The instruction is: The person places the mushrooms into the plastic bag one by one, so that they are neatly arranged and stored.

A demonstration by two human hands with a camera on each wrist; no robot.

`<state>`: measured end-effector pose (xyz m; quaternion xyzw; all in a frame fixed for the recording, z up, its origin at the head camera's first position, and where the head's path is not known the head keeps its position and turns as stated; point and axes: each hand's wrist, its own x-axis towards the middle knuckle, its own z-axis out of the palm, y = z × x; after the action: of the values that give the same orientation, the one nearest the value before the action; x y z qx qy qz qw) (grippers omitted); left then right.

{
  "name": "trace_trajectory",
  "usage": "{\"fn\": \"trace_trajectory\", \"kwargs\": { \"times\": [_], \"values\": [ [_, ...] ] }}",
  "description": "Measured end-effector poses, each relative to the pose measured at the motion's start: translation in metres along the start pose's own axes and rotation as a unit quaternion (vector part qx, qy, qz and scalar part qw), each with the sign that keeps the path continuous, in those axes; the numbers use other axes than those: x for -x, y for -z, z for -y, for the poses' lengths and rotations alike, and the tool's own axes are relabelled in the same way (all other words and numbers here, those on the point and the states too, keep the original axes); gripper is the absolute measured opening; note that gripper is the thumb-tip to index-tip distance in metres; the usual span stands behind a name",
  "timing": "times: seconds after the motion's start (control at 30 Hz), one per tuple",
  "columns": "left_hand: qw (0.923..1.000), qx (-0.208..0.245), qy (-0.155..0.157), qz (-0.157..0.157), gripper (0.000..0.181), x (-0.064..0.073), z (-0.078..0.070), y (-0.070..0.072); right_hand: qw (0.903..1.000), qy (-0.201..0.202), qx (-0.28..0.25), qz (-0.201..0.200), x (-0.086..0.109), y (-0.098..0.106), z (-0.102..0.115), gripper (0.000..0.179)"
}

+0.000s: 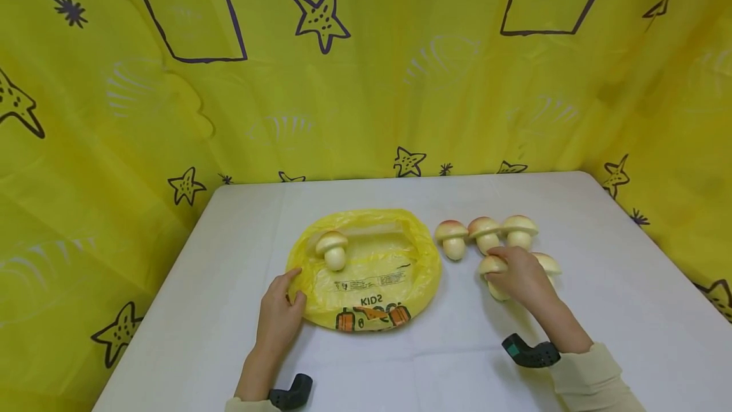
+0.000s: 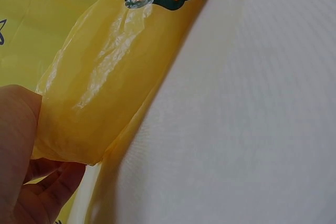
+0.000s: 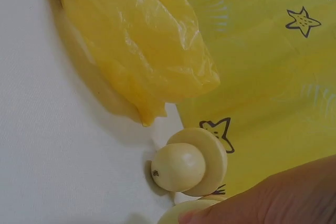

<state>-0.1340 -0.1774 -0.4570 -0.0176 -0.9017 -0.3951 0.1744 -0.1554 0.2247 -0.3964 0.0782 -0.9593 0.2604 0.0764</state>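
Note:
A yellow plastic bag [image 1: 374, 310] lies with its mouth spread wide on the table, and one toy mushroom [image 1: 333, 250] sits inside. My left hand [image 1: 280, 310] pinches the bag's left rim. In the left wrist view the thumb [image 2: 16, 140] is on one side of the film and curled fingers are on the other. To the right of the bag, my right hand [image 1: 523, 278] grips a cream mushroom [image 1: 493, 266] by its cap. Its thumb [image 3: 262, 198] shows in the right wrist view. Another mushroom [image 1: 547, 263] stands behind that hand, partly hidden.
Three red-tinged or cream mushrooms stand in a row beyond the right hand: a left one [image 1: 454, 239], a middle one [image 1: 485, 234] and a right one [image 1: 519, 231]. A white-covered table [image 1: 412, 374] lies under everything. Yellow patterned curtains [image 1: 366, 94] enclose its back and sides.

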Motion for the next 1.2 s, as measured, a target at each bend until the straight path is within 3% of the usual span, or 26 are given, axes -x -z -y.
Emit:
{"fn": "trace_trajectory", "kwargs": {
  "times": [0.4,0.8,1.2],
  "values": [
    [1.0000,0.005,0.003,0.004,0.038,-0.001,0.000,-0.001,0.9999,-0.012,-0.002,0.002,0.001,-0.001,0.001,0.042],
    [1.0000,0.001,0.004,0.005,0.039,-0.001,0.000,0.000,0.9999,0.000,0.013,-0.006,0.000,-0.004,0.001,0.041],
    [1.0000,0.001,0.001,0.006,0.038,-0.001,0.001,0.000,0.9999,0.001,-0.008,-0.013,-0.004,0.014,0.010,0.042]
  ]
}}
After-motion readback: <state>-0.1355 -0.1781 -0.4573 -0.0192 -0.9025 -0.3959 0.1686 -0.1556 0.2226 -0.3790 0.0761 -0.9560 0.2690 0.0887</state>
